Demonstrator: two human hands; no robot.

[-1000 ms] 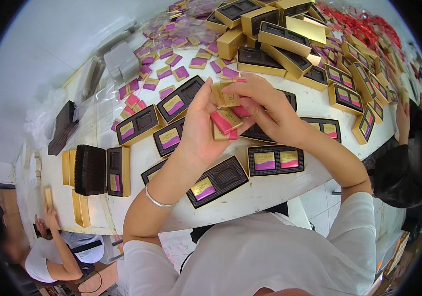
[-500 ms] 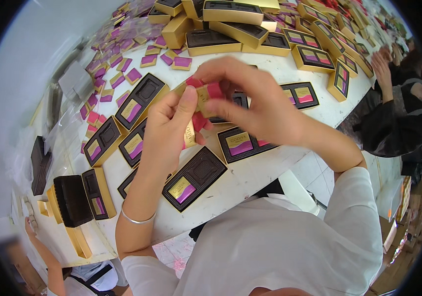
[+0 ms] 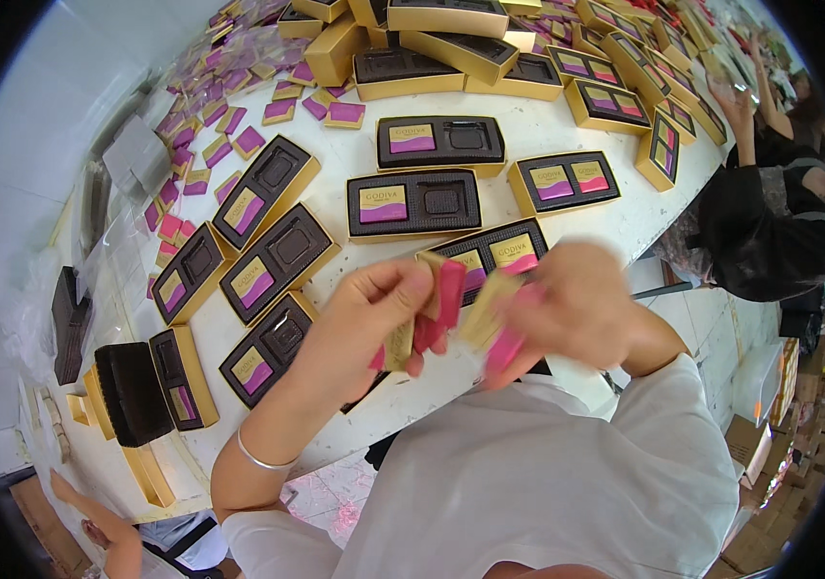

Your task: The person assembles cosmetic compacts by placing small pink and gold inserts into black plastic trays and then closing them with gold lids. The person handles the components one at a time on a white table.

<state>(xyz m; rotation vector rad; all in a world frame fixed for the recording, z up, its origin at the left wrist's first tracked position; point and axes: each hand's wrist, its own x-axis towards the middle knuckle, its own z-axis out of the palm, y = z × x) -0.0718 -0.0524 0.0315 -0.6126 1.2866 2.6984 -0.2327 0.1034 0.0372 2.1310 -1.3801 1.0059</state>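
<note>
left hand (image 3: pixel 364 323): fingers curled shut on a small stack of flat wrapped chocolate squares (image 3: pixel 432 314), pink and gold; silver bangle (image 3: pixel 260 457) on the wrist
right hand (image 3: pixel 577 304): motion-blurred, fingers closed around more gold-and-pink squares (image 3: pixel 495 323); exact grip hard to tell
squares, location: held above the near edge of the white table (image 3: pixel 538 125), in front of the person's chest, between both hands
squares, orientation: left-hand stack stands on edge, long axis roughly vertical with a slight tilt to the right; right-hand ones blurred, slanting down toward the person
directly behind hands: open gold tray box with dark insert (image 3: pixel 490 256), two squares in it, partly covered by the fingers
left of hands: gold tray boxes, each one purple-gold square plus an empty slot, e.g. box (image 3: pixel 268 343) just beside the left wrist and box (image 3: pixel 277 261) above it
centre table: two more half-filled boxes (image 3: pixel 414 203) and (image 3: pixel 441 143); full box (image 3: pixel 567 181) to the right
far table: loose purple and pink squares (image 3: pixel 229 121) scattered at upper left; stacked gold boxes (image 3: pixel 451 39) along the far side
left edge: black insert (image 3: pixel 133 391) lying on a gold box
right side: another person in dark clothing (image 3: pixel 770 232) at the table edge, arm raised
bottom left: another person's arm (image 3: pixel 104 526) low down
</note>
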